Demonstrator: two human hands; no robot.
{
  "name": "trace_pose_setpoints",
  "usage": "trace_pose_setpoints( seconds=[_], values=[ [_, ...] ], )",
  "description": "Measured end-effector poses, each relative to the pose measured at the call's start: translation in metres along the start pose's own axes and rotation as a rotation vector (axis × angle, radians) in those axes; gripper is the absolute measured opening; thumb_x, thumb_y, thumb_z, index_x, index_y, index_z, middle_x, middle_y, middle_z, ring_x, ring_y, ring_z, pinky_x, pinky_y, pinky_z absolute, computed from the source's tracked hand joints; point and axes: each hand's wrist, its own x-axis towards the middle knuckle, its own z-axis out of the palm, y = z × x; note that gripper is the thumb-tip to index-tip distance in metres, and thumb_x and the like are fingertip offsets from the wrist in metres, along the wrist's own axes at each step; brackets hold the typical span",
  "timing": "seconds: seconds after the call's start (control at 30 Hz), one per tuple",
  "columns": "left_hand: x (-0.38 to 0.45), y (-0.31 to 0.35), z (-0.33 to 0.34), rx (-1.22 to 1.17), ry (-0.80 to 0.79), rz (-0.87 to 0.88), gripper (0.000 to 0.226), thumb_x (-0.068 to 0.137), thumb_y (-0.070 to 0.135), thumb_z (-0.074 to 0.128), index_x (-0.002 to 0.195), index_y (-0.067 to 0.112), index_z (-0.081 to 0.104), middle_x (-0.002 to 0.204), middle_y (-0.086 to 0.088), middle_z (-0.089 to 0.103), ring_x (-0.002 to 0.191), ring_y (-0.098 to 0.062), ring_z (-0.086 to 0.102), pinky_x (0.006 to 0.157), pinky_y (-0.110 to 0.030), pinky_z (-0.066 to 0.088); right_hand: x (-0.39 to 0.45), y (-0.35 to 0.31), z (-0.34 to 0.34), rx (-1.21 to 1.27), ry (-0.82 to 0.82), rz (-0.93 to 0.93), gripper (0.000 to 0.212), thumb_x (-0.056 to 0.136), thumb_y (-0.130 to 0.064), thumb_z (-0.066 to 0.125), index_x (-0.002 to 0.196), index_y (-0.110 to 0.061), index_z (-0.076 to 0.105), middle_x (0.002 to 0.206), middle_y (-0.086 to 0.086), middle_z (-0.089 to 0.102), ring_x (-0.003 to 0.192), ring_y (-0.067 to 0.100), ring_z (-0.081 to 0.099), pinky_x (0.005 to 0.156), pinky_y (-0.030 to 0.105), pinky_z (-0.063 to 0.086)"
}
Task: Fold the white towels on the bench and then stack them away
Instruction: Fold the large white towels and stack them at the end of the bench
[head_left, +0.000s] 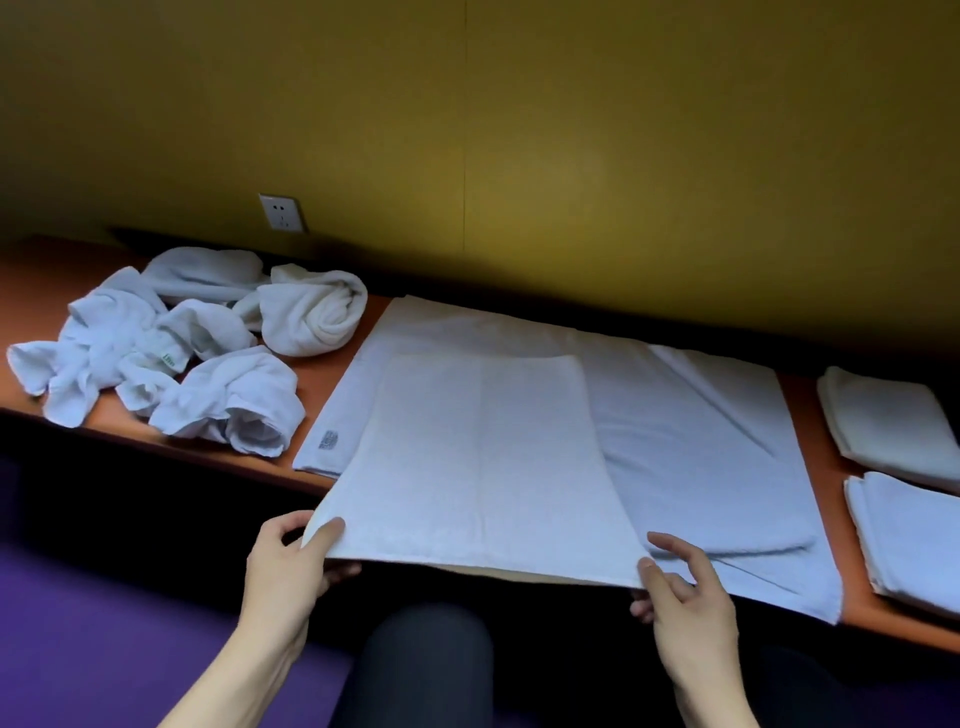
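A white towel (483, 457), folded into a long strip, lies across a larger flat white cloth (691, 431) on the orange bench (815, 441). Its near edge hangs past the bench's front. My left hand (291, 566) pinches the near left corner, thumb on top and fingers underneath. My right hand (680, 592) pinches the near right corner the same way, its other fingers spread. A heap of crumpled white towels (171, 343) sits at the left of the bench. Two folded towels, one (888, 421) behind the other (914, 535), lie at the right end.
A dark yellow wall runs behind the bench, with a white socket (282, 212) above the crumpled heap. My dark-clothed knee (421, 665) is below the towel's near edge. Purple floor (104, 634) lies at the lower left.
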Motion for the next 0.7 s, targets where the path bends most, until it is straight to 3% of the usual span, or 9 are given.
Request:
trace_pose_setpoints(
  seconds=[0.17, 0.33, 0.43, 0.5, 0.6, 0.7],
  values=[
    [-0.024, -0.01, -0.012, -0.018, -0.042, 0.048, 0.027, 0.097, 0.0, 0.06, 0.117, 0.018, 0.063, 0.099, -0.005, 0.072, 0.081, -0.021, 0.068, 0.056, -0.031, 0.056, -0.018, 0.012, -0.02, 0.062, -0.033, 0.01, 0.012, 0.093, 0.0, 0.066, 0.096, -0.009, 0.073, 0.066, 0.015, 0.071, 0.05, 0.017, 0.063, 0.052, 0.017, 0.051],
    [-0.016, -0.012, -0.012, -0.01, -0.139, 0.056, 0.017, 0.097, 0.0, 0.059, 0.102, 0.008, 0.072, 0.105, -0.015, 0.072, 0.076, -0.012, 0.068, 0.053, -0.02, 0.054, -0.009, 0.011, -0.012, 0.249, -0.025, 0.083, 0.005, 0.09, -0.004, 0.07, 0.093, -0.007, 0.073, 0.082, 0.015, 0.076, 0.062, 0.012, 0.069, 0.057, 0.017, 0.057],
    [-0.007, -0.009, -0.011, -0.009, -0.308, 0.092, 0.041, 0.089, -0.013, 0.062, 0.12, 0.013, 0.069, 0.108, -0.014, 0.073, 0.086, -0.017, 0.067, 0.075, -0.02, 0.059, 0.004, 0.002, -0.006, 0.338, -0.094, 0.049, 0.034, 0.074, -0.015, 0.079, 0.107, -0.013, 0.069, 0.094, 0.006, 0.078, 0.078, 0.011, 0.073, 0.069, 0.016, 0.057],
    [0.002, -0.005, -0.008, 0.125, -0.358, 0.171, 0.056, 0.086, -0.019, 0.063, 0.125, 0.02, 0.068, 0.112, -0.007, 0.075, 0.097, -0.018, 0.071, 0.091, -0.026, 0.057, 0.018, -0.004, -0.002, 0.273, -0.1, -0.001, 0.034, 0.08, -0.001, 0.076, 0.11, -0.014, 0.067, 0.093, -0.001, 0.078, 0.074, 0.007, 0.07, 0.068, 0.012, 0.055],
    [0.02, 0.002, 0.002, 0.305, -0.201, 0.305, 0.043, 0.086, -0.011, 0.066, 0.108, 0.025, 0.074, 0.1, 0.004, 0.078, 0.089, -0.01, 0.072, 0.084, -0.025, 0.057, 0.05, -0.01, 0.01, 0.129, -0.012, -0.087, 0.017, 0.088, 0.0, 0.073, 0.099, -0.012, 0.069, 0.073, -0.002, 0.075, 0.059, 0.008, 0.063, 0.06, 0.01, 0.049],
    [0.043, 0.007, 0.018, 0.342, -0.059, 0.377, 0.028, 0.089, 0.003, 0.071, 0.096, 0.03, 0.076, 0.091, 0.009, 0.075, 0.08, -0.004, 0.067, 0.08, -0.022, 0.052, 0.087, -0.016, 0.025, 0.039, 0.046, -0.187, 0.007, 0.088, -0.017, 0.078, 0.093, -0.019, 0.073, 0.08, 0.0, 0.072, 0.07, 0.009, 0.062, 0.067, 0.012, 0.048]
  ],
)
